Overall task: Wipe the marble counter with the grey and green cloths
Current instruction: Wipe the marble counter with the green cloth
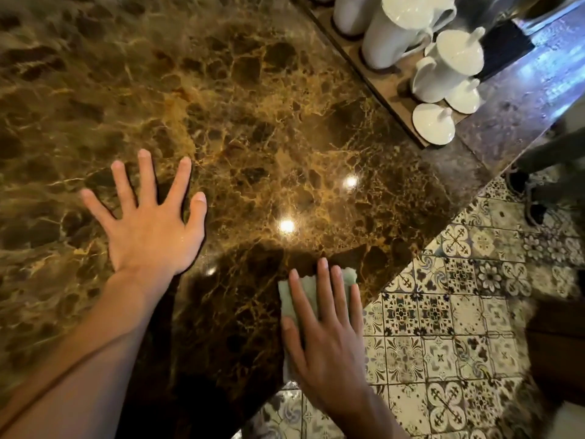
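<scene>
The brown marble counter [253,122] fills most of the head view, glossy with two light reflections. My left hand [148,220] lies flat on it with fingers spread wide, holding nothing. My right hand [323,331] presses flat on a pale green cloth [286,294] at the counter's near corner, close to its right edge. The cloth shows beyond my fingertips and beside my thumb; the rest is hidden under my palm. No grey cloth is in view.
A wooden tray [389,87] at the back right carries white ceramic pots [395,30] and lids [433,123]. Patterned floor tiles [443,327] lie beyond the counter's right edge. Another person's legs and sandalled feet [535,198] stand at the far right.
</scene>
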### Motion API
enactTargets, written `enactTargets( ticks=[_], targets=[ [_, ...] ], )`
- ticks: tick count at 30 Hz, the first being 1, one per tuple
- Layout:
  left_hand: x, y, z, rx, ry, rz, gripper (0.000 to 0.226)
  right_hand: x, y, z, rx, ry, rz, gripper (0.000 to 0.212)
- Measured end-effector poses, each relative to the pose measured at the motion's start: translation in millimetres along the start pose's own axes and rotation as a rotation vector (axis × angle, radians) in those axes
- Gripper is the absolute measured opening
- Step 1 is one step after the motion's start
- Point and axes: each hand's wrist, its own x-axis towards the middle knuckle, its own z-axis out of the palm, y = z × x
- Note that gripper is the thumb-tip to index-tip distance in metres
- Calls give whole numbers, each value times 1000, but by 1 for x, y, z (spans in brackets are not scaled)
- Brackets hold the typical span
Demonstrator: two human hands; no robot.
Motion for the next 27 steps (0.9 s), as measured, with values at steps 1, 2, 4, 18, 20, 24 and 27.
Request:
enactTargets(
  ticks=[1,2,4,18,20,24,27],
  targets=[
    [0,0,0,2,0,0,65,-6,-1,2,3,4,8,61],
    [0,0,0,5,1,-2,65,-4,-2,2,10,11,16,61],
    [0,1,0,11,-1,-5,64,19,1,-2,17,24,22,61],
    [0,0,-1,2,10,-13,62,374,91,-76,-23,-28,-2,63],
    [0,0,0,3,15,-14,62,369,93,-76,-26,-9,9,63],
    [0,0,3,-1,28,-19,60,316,91,-68,-21,7,17,66],
    [0,0,1,3,26,-23,61,235,92,-59,-53,27,-3,65]
  ],
)
